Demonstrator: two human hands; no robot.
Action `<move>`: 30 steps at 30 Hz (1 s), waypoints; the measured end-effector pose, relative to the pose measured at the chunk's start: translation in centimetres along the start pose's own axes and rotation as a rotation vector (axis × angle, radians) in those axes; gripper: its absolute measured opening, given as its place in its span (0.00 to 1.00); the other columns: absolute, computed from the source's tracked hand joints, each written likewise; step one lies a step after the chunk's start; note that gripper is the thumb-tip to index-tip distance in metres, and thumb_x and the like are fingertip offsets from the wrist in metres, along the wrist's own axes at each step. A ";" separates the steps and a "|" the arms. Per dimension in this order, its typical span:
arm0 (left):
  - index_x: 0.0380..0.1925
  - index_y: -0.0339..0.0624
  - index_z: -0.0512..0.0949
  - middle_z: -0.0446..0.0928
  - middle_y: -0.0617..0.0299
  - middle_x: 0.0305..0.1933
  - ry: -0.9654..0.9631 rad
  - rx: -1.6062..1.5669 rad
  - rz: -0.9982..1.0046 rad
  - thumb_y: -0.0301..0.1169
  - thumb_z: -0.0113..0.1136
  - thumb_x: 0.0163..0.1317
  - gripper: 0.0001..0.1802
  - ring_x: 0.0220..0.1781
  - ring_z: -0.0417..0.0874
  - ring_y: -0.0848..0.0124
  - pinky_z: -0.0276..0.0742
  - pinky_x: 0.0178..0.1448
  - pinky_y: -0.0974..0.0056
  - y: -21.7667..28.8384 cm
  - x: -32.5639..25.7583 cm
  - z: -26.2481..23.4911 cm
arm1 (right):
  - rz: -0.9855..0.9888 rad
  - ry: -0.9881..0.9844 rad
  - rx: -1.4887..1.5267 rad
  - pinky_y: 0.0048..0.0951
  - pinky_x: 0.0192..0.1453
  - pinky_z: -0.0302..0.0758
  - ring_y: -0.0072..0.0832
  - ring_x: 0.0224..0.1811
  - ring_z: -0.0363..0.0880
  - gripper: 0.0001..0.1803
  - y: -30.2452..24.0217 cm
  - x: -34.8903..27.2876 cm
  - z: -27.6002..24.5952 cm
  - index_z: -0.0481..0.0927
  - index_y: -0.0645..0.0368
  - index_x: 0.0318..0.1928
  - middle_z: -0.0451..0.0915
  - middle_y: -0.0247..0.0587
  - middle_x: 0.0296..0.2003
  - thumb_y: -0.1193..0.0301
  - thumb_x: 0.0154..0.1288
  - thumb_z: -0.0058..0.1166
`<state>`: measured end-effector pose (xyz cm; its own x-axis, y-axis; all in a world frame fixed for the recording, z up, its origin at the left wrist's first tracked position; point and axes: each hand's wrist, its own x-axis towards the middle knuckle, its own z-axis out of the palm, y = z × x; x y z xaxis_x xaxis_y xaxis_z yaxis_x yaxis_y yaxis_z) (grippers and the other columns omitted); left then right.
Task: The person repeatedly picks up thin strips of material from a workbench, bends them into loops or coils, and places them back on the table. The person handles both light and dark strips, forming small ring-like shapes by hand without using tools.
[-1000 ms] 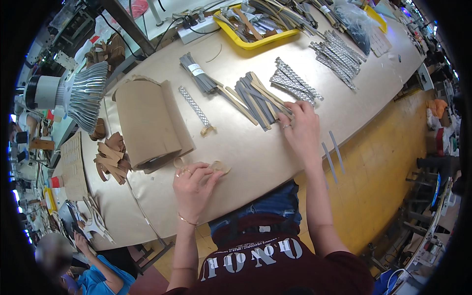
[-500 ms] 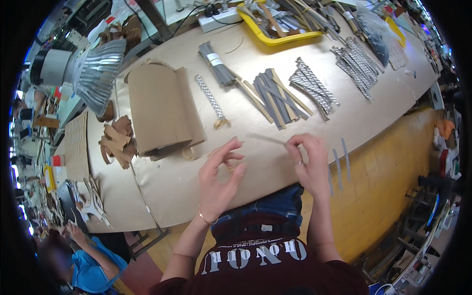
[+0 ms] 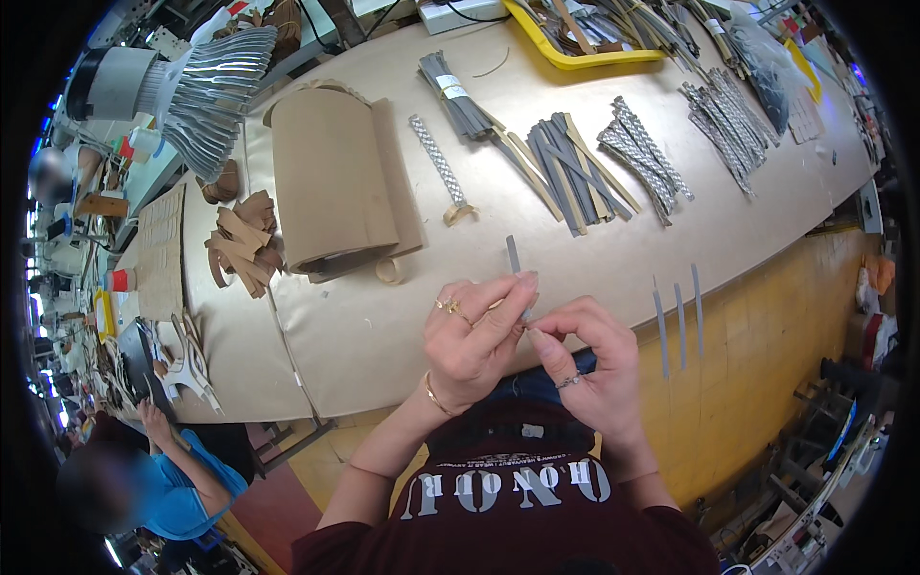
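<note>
My left hand [image 3: 471, 337] and my right hand [image 3: 586, 362] meet just above the near edge of the paper-covered table [image 3: 402, 326]. Between their fingertips they pinch a thin grey strip [image 3: 515, 257] that sticks up and away from me. A little farther out lie a loose pile of grey and tan strips [image 3: 567, 165] and a silver braided strip with a tan loop at its end [image 3: 439, 165].
A roll of brown sheet [image 3: 331, 182] lies at the left with brown cut pieces [image 3: 241, 244] beside it. Bundles of braided strips [image 3: 640, 158], a yellow tray [image 3: 585, 38] and three grey strips stuck to the table edge [image 3: 677, 311] are to the right. Another person in blue [image 3: 144, 479] sits lower left.
My hands have drawn closer together and nearer to me, lifting the grey strip off the table so it now stands between my fingertips.
</note>
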<state>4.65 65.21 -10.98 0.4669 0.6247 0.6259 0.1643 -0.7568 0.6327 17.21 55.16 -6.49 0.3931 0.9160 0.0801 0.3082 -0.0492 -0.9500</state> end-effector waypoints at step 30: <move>0.46 0.36 0.84 0.84 0.51 0.45 -0.329 -0.466 -0.328 0.19 0.60 0.58 0.15 0.39 0.85 0.66 0.80 0.43 0.65 0.8 0.5 -2.8 | -0.120 -0.021 0.016 0.26 0.36 0.72 0.27 0.30 0.74 0.03 0.2 0.9 0.4 0.78 0.65 0.34 0.76 0.39 0.30 0.78 0.60 0.57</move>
<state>2.58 65.52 -8.87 0.7100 0.6613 0.2422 -0.0164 -0.3283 0.9444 17.23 56.12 -6.76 0.3358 0.9231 0.1874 0.3382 0.0675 -0.9387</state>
